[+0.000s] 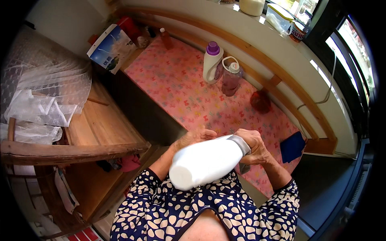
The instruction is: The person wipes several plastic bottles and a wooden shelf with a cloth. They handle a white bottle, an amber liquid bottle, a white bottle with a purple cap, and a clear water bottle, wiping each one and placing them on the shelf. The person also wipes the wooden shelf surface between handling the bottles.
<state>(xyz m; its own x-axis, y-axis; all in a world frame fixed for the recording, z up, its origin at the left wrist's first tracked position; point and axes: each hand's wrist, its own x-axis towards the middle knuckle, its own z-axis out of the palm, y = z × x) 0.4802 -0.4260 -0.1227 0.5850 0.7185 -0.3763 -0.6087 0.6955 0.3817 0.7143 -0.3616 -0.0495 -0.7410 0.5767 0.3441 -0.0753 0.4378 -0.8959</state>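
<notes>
A large white bottle point(207, 160) with a grey collar lies tilted in front of my chest, its flat base toward the lower left. My right hand point(254, 146) is closed round the grey collar end. Just below that hand, a small grey part point(244, 167) shows, too little of it to name. My left hand point(196, 138) is along the bottle's far side, partly hidden by it and a little blurred. Its fingers stretch loosely to the right, and I see no grip on the bottle.
Against the wooden rail of the pink patterned table point(173, 92) stand a purple-capped white jug point(212, 66) and a clear handled bottle point(231, 82). A dark red round object point(260, 101) and a blue flat item point(293, 147) lie rightward. A wooden shelf point(104, 124) stands left.
</notes>
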